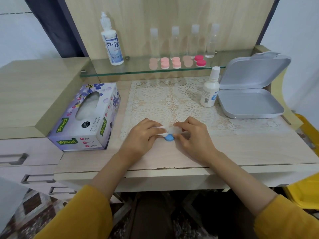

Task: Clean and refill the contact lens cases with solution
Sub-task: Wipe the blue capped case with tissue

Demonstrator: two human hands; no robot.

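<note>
We are at a pale wood-grain desk (172,157) with a wooden back panel. A white lace mat (172,99) covers its middle, and a glass shelf (131,70) runs along the far side. Drawers (25,159) with metal handles sit to the left, a patterned floor shows below, and something yellow (305,190) stands at the right edge.

On the near left of the desk lies a purple tissue box (86,118), with white tissue showing in its oval opening. At the far left of the shelf a large solution bottle (112,47) stands upright. To its right is a row of clear bottles (175,42), with pink lens cases (176,62) lined up in front of them, the rightmost a darker pink. A small white bottle (209,90) stands capped on the right of the mat. Just beside it is a grey tin (250,104) with its hinged lid tilted up and its bare bottom showing.

The blue lens case (169,137) sits at the near edge of the mat, between our hands and low over the desk. Our left hand (143,135) curls its fingers round the left end of the case. Our right hand (193,135) pinches a wad of white tissue (172,129) between thumb and fingertips, pressed onto the top of the case. Only one blue cap shows; the tissue and fingers hide the rest.
</note>
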